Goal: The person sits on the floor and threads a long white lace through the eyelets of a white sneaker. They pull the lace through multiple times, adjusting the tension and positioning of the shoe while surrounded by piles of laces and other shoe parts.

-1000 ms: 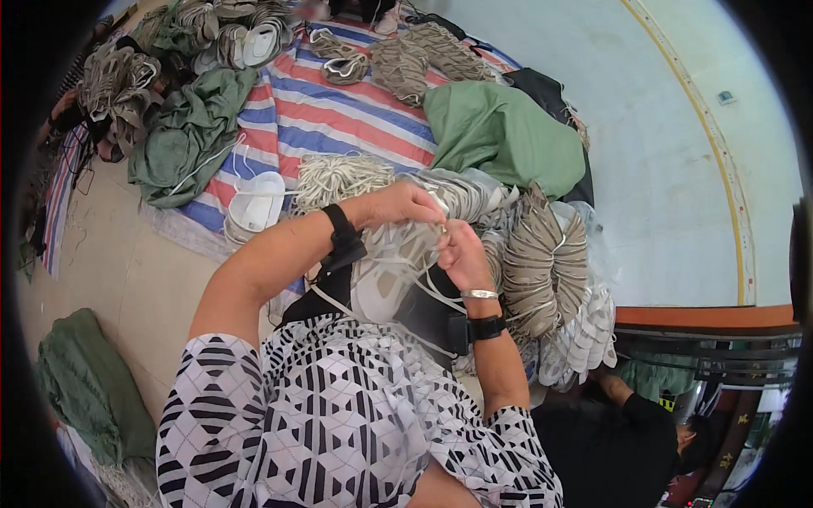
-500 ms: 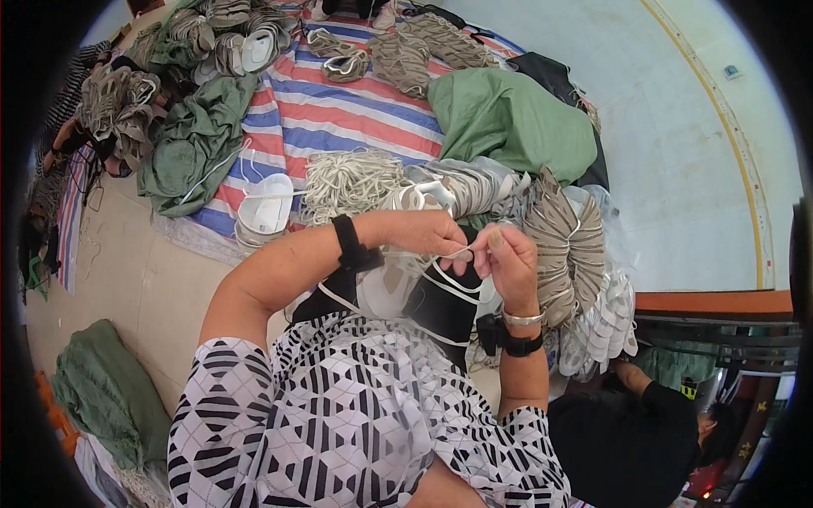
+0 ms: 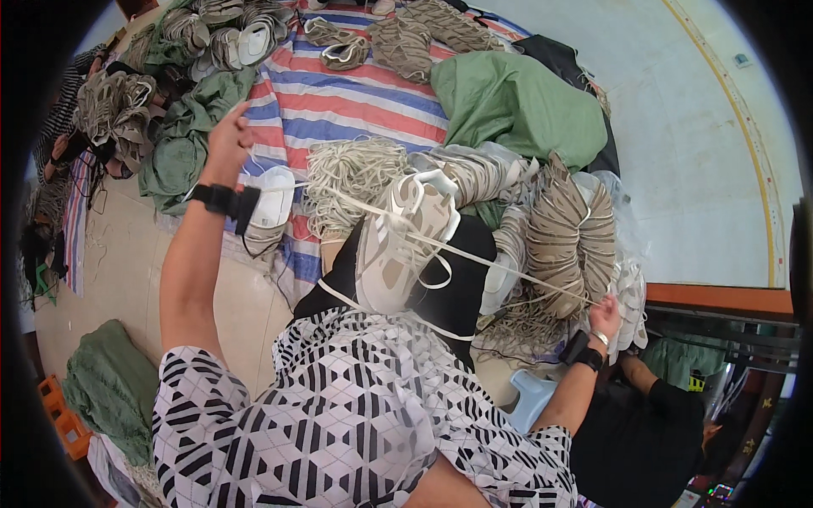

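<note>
On my lap rests a white and beige shoe upper [image 3: 383, 269], its toe towards me. A pale flat shoelace [image 3: 508, 273] runs across it, with a loop hanging over the upper's right side. My right hand [image 3: 605, 317], far out to the right, pinches one end of this lace, and that stretch is taut. My left hand [image 3: 230, 140] is raised out at the left with curled fingers. The lace's other stretch runs from the upper towards it, blurred near the fingers. Both wrists wear black bands.
Ahead lies a heap of pale laces [image 3: 351, 178], beside a white shoe upper [image 3: 273, 203]. Stacked beige uppers [image 3: 572, 241] stand at the right, near a green sack [image 3: 517, 110]. A blue stool [image 3: 531, 398] and a person in black [image 3: 639, 444] are at lower right.
My hands were together above the upper, fingers at the lace. They have swung wide apart, left hand up and left, right hand down and right, drawing the lace out and uncovering the upper.
</note>
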The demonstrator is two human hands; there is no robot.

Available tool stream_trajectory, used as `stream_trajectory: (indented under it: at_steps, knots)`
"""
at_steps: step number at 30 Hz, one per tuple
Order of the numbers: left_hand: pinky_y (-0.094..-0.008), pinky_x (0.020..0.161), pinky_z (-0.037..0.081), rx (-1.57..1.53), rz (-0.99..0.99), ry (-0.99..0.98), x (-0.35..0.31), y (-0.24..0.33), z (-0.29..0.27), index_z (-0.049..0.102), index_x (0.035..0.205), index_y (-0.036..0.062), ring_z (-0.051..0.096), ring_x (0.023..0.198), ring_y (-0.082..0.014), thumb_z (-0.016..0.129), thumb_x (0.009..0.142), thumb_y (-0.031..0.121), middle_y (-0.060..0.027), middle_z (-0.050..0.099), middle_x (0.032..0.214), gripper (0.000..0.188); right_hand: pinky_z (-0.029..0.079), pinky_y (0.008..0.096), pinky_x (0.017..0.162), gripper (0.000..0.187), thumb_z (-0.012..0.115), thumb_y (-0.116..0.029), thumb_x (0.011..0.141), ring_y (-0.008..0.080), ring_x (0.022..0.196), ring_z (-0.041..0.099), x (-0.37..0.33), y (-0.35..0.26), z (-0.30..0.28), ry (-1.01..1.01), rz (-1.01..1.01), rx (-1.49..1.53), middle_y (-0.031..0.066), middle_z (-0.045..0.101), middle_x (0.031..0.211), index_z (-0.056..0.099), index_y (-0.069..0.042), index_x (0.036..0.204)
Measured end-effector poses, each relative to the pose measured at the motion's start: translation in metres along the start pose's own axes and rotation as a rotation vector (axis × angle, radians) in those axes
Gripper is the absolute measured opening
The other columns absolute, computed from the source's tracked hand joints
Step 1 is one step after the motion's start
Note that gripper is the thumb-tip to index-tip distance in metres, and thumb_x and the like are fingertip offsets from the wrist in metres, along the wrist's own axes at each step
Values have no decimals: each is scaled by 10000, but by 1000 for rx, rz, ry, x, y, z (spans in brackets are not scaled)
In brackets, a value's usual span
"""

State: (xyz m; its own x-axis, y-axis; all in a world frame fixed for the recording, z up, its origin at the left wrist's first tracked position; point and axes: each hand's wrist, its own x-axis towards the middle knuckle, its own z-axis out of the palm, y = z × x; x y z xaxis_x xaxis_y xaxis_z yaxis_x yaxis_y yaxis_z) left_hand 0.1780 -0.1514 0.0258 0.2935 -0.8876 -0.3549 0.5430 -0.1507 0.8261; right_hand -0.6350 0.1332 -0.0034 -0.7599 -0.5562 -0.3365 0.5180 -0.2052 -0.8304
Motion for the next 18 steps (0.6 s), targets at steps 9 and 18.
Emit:
stream_trajectory:
  at_steps: [9,18]
  knots:
    - [-376,694,510,1398,867,-1090,-197,-98,115,693,974,144,653,817,-261,704,791,204,-64,665,840,193,355,196,394,207,493,-201,982,62,431,470,-178,138,202,-926,53,-835,90,699,880,625,-41,979]
    - [-403,682,511,1480,957,-1154,-196,-116,137,656,873,116,606,882,-257,715,761,232,-53,560,819,171,359,207,386,258,501,-233,986,65,405,446,-210,156,234,-1107,249,-927,42,590,618,624,-14,923]
